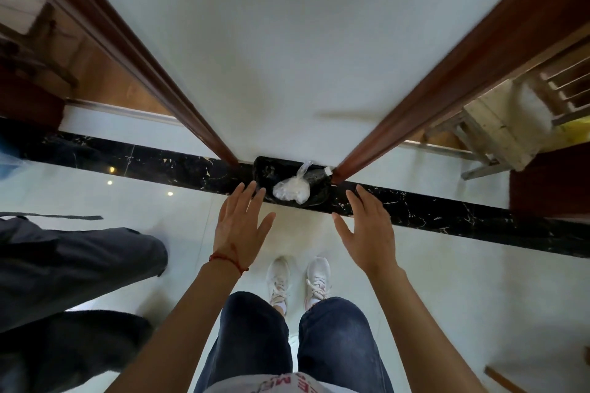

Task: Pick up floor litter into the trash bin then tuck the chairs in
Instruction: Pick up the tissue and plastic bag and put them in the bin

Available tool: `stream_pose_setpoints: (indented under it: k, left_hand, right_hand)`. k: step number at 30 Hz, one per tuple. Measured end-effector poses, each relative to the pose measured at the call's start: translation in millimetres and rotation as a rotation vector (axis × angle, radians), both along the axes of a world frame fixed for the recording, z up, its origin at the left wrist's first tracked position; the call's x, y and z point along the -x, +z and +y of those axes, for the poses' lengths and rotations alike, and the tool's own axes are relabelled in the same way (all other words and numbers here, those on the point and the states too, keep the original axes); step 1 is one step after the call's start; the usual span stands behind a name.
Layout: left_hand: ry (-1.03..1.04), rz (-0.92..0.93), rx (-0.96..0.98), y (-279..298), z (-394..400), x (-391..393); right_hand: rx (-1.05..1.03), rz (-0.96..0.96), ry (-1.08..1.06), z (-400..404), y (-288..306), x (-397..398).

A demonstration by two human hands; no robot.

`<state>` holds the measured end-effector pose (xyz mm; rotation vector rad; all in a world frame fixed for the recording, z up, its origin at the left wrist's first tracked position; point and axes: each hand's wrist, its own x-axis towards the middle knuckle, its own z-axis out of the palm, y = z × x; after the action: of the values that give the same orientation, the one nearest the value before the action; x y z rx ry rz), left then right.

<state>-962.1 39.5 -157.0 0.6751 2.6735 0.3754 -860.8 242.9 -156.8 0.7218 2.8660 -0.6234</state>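
Left hand (241,226) and right hand (367,226) spread wide, empty. Beyond fingertips, black-lined trash bin (265,173) holding clear bag (292,190), flanked by wooden door frames (424,105).

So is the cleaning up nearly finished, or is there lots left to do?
Partly, it seems. Done: a clear plastic bag of litter already sits in the black-lined trash bin by the white wall. In hand: nothing; the left hand and right hand hover open and empty above the bin. Left: the pale wooden chair at the right doorway does not look tucked in yet.
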Motion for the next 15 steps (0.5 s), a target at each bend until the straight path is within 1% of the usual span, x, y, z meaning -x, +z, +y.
stream_pose_setpoints:
  k: [5, 8, 15]
  left_hand:
    - [-0.098, 0.003, 0.004, 13, 6, -9]
    - [-0.198, 0.019, 0.02, 22, 16, -17]
    - [-0.355, 0.016, -0.026, 43, 55, -48]
  right_hand:
    - [-0.028, 0.034, -0.082, -2, 16, -29]
    - [-0.051, 0.058, -0.155, 0, 25, -54]
    - [-0.081, 0.081, -0.327, 10, 44, -116]
